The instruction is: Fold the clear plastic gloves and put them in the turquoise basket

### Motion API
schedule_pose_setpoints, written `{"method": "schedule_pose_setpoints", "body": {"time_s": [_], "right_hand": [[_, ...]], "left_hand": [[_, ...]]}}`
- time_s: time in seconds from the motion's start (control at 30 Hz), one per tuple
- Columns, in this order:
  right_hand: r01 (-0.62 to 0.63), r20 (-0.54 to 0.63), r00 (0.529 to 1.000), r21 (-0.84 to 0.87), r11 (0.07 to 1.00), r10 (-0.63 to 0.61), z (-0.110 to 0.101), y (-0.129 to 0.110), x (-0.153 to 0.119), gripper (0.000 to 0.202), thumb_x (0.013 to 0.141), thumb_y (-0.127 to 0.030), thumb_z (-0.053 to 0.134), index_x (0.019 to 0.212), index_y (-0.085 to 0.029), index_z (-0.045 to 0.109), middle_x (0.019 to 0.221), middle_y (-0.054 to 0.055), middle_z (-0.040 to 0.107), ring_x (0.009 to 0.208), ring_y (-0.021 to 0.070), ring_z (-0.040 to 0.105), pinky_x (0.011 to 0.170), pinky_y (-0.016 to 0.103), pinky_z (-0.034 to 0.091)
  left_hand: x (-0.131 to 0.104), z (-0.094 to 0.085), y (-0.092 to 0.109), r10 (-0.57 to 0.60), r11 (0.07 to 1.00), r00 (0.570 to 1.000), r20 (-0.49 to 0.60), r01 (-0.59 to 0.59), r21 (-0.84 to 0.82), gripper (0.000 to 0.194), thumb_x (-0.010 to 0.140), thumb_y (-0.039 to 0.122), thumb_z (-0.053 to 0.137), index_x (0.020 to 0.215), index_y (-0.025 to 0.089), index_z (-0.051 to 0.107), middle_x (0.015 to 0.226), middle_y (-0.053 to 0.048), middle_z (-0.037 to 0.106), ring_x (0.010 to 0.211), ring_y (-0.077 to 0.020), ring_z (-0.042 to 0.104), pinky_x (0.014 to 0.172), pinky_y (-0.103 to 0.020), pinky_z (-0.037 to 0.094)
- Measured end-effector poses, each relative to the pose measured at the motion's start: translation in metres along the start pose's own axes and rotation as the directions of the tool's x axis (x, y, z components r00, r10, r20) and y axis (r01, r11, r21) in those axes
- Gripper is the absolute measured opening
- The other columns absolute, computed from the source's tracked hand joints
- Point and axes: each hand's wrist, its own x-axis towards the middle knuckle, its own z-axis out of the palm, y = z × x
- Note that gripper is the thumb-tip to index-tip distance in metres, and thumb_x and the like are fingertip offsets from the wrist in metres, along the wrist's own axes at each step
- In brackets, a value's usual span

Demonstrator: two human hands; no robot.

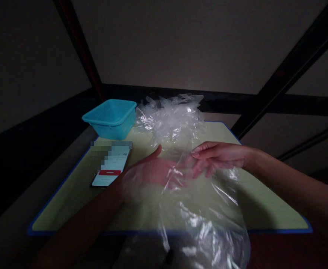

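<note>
A clear plastic bag (200,220) spreads across the middle and hangs down over the near edge of the board. My left hand (158,172) shows through the film, thumb raised and fingers stretched out to the right; whether it is inside the bag or behind it I cannot tell. On the other side, my right hand (219,155) pinches the upper part of the bag between thumb and fingers. Its lower fingers reach close to my left fingertips, partly veiled by the plastic. Beyond both hands lies a heap of crumpled clear plastic bags (172,116).
At the back left stands a turquoise plastic basin (124,125). A lit phone (110,173) lies on the left of the pale yellow board (272,205), which has a blue edge. Dark beams and a wall rise behind.
</note>
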Motion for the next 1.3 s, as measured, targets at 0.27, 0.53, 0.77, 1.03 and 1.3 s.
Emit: {"method": "schedule_pose_setpoints", "body": {"time_s": [0.27, 0.53, 0.77, 1.03, 1.3], "right_hand": [[-0.081, -0.282, 0.952, 0.141, 0.987, 0.119, -0.052, 0.042, 0.017, 0.023, 0.092, -0.015, 0.043, 0.091, -0.013, 0.066, 0.083, 0.006, 0.073, 0.075, 0.0113, 0.07, 0.064, 0.019, 0.055], [-0.071, -0.513, 0.852, 0.089, 0.994, 0.107, -0.046, 0.057, 0.012, 0.021, 0.09, -0.018, 0.044, 0.1, -0.011, 0.062, 0.094, 0.01, 0.072, 0.077, 0.0112, 0.069, 0.067, 0.019, 0.056], [-0.17, -0.478, 0.788, -0.775, 0.609, -0.388, -0.058, 0.043, -0.003, 0.022, 0.078, -0.03, 0.058, 0.09, -0.015, 0.067, 0.076, 0.009, 0.071, 0.067, 0.0208, 0.067, 0.063, 0.035, 0.056], [0.011, 0.02, 0.821, -1.0, -0.019, -0.571, -0.026, 0.055, 0.02, 0.037, 0.091, -0.019, 0.034, 0.117, -0.016, 0.06, 0.122, 0.01, 0.061, 0.111, 0.0224, 0.057, 0.094, 0.041, 0.048], [0.026, 0.071, 0.827, -0.996, -0.088, -0.558, -0.034, 0.075, 0.025, 0.039, 0.092, -0.016, 0.033, 0.122, -0.009, 0.055, 0.128, 0.014, 0.055, 0.119, 0.0227, 0.051, 0.099, 0.043, 0.044]], "left_hand": [[0.004, -0.038, -0.006, -0.097, 0.924, 0.993, -0.068, 0.065, -0.377, 0.071, 0.079, 0.071, 0.034, 0.111, 0.011, 0.053, 0.109, -0.017, 0.065, 0.102, -0.0325, 0.06, 0.097, -0.051, 0.03], [0.004, -0.028, 0.008, 0.028, 0.999, 0.755, -0.655, 0.004, 0.048, 0.056, 0.069, 0.061, 0.059, 0.096, 0.012, 0.06, 0.106, -0.018, 0.067, 0.099, -0.03, 0.063, 0.09, -0.045, 0.044], [0.017, -0.026, -0.007, 0.254, 0.951, 0.555, -0.792, 0.008, 0.31, 0.024, 0.06, 0.021, 0.07, 0.082, 0.014, 0.064, 0.072, -0.003, 0.071, 0.078, -0.0226, 0.068, 0.073, -0.034, 0.051], [0.016, -0.011, 0.001, 0.358, 0.923, 0.578, -0.733, -0.101, 0.371, 0.038, 0.069, 0.046, 0.063, 0.089, 0.014, 0.066, 0.083, -0.007, 0.073, 0.088, -0.0243, 0.067, 0.079, -0.035, 0.05], [0.021, -0.013, -0.01, 0.211, 0.97, 0.854, -0.476, -0.125, 0.206, 0.078, 0.063, 0.075, 0.054, 0.109, 0.013, 0.061, 0.104, -0.016, 0.069, 0.105, -0.0305, 0.061, 0.089, -0.042, 0.042]]}}
